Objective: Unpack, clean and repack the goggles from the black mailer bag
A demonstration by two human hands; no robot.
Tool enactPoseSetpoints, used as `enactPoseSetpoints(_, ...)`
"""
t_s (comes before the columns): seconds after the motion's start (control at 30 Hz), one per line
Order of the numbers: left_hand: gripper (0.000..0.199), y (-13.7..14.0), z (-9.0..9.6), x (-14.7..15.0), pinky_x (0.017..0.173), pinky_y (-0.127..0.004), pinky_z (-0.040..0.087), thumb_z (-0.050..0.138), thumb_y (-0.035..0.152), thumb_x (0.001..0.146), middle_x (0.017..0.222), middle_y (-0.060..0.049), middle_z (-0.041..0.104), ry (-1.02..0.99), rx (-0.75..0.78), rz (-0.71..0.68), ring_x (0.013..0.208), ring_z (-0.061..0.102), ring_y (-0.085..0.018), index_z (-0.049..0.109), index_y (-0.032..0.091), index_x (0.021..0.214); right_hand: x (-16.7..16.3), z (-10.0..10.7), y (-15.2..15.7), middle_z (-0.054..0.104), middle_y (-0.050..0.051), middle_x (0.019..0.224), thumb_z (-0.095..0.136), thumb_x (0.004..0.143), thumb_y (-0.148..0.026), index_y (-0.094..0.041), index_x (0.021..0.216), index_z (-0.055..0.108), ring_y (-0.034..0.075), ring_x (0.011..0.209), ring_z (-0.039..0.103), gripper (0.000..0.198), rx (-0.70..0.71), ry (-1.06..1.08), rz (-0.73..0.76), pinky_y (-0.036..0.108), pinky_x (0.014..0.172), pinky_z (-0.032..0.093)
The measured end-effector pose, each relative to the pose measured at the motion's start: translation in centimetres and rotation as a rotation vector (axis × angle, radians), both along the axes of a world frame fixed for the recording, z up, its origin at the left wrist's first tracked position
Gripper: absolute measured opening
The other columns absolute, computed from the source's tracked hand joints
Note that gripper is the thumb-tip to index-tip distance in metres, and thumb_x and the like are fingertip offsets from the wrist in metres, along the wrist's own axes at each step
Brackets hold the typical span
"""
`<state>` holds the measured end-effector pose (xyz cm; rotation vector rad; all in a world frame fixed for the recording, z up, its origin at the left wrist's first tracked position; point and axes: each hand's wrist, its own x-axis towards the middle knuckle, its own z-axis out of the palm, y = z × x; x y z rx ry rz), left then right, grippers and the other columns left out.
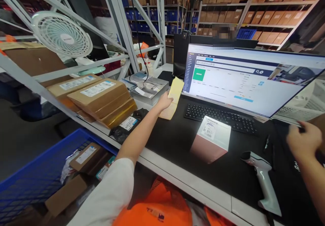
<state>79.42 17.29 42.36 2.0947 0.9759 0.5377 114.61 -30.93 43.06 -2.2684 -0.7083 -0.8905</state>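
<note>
My left hand (165, 102) pinches a yellow, rectangular paper sheet (176, 92); handling it seems the present step. Right of that grip sits a white-and-pink cardboard box (213, 138). Whether my right hand (304, 139) holds anything, I cannot tell. Moving the sheet likely calls for light pressure.

The paper (175, 92) is showing plain pale yellow, and the box (212, 139) is wearing white above pink. On the right, the scanner (265, 182) is showing whitish-grey and black; near left, the basket (38, 172) is displaying blue mesh.
</note>
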Motion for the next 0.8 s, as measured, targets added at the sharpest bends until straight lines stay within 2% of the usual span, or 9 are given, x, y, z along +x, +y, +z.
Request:
enactPoseSetpoints(0.07,0.044,-1.8,1.6,-0.4,0.108,-0.034,0.051,0.056,0.017,0.093,0.141,-0.011,0.066,-0.167,0.025,-0.067,0.126,0.065,-0.024,0.055,0.013,0.136,-7.3,5.2,6.0,0.074,0.023,0.103,0.057,0.084,-0.040,-0.022,0.098,0.076,0.033,0.094,0.071,0.030,-0.126,0.107,0.245,0.047,0.080,0.050)
enactPoseSetpoints(0.13,0.045,-4.0,3.3,-0.8,0.107,-0.037,0.053,0.055,0.018,0.092,0.138,-0.010,0.068,-0.395,0.004,-0.171,0.122,0.067,-0.024,0.055,0.015,0.137,-15.1,9.5,12.1,0.075,0.016,0.101,0.060,0.090,-0.040,-0.022,0.097,0.073,0.026,0.092,0.070,0.023,-0.243,0.081,0.489,0.039,0.081,0.050)
enactPoseSetpoints(0.2,0.044,-6.2,4.8,-1.1,0.105,-0.042,0.056,0.058,0.020,0.090,0.132,-0.010,0.071,-0.625,-0.045,-0.285,0.117,0.070,-0.027,0.057,0.015,0.134,-21.6,12.1,17.5,0.074,0.010,0.094,0.054,0.095,-0.037,-0.022,0.093,0.069,0.024,0.088,0.067,0.022,-0.356,0.028,0.682,0.037,0.078,0.048)
enactPoseSetpoints(0.27,0.047,-8.1,5.9,-1.6,0.104,-0.046,0.057,0.063,0.024,0.089,0.130,-0.010,0.072,-0.756,-0.094,-0.389,0.116,0.071,-0.028,0.058,0.017,0.136,-25.3,13.2,21.3,0.072,0.008,0.092,0.050,0.098,-0.034,-0.021,0.089,0.064,0.023,0.083,0.064,0.021,-0.470,0.049,0.705,0.035,0.071,0.042)
enactPoseSetpoints(0.37,0.057,-9.9,6.5,-2.4,0.106,-0.046,0.057,0.067,0.028,0.090,0.135,-0.008,0.070,-0.824,-0.133,-0.484,0.119,0.070,-0.029,0.052,0.022,0.145,-26.6,13.3,23.7,0.069,0.006,0.086,0.049,0.099,-0.033,-0.020,0.082,0.056,0.020,0.074,0.059,0.022,-0.484,0.088,0.613,0.033,0.064,0.035)
enactPoseSetpoints(0.53,0.066,-10.1,6.0,-2.9,0.103,-0.048,0.060,0.066,0.031,0.093,0.129,-0.005,0.073,-0.798,-0.178,-0.565,0.114,0.072,-0.029,0.043,0.029,0.155,-26.1,13.2,23.4,0.066,0.004,0.082,0.050,0.100,-0.035,-0.020,0.079,0.049,0.018,0.070,0.054,0.026,-0.529,0.111,0.536,0.032,0.062,0.030)
enactPoseSetpoints(0.67,0.070,-10.4,5.8,-3.1,0.105,-0.049,0.059,0.066,0.032,0.096,0.130,-0.004,0.072,-0.784,-0.139,-0.551,0.115,0.071,-0.029,0.036,0.033,0.159,-26.8,13.6,23.3,0.068,0.006,0.087,0.047,0.102,-0.034,-0.019,0.083,0.051,0.019,0.074,0.057,0.024,-0.595,0.101,0.464,0.032,0.062,0.028)
enactPoseSetpoints(0.8,0.072,-11.3,5.7,-3.4,0.098,-0.045,0.062,0.064,0.034,0.098,0.127,-0.004,0.073,-0.750,-0.110,-0.491,0.111,0.073,-0.028,0.030,0.036,0.162,-27.6,13.7,23.6,0.069,0.007,0.091,0.042,0.103,-0.033,-0.019,0.090,0.054,0.020,0.075,0.059,0.022,-0.631,0.088,0.426,0.032,0.061,0.025)
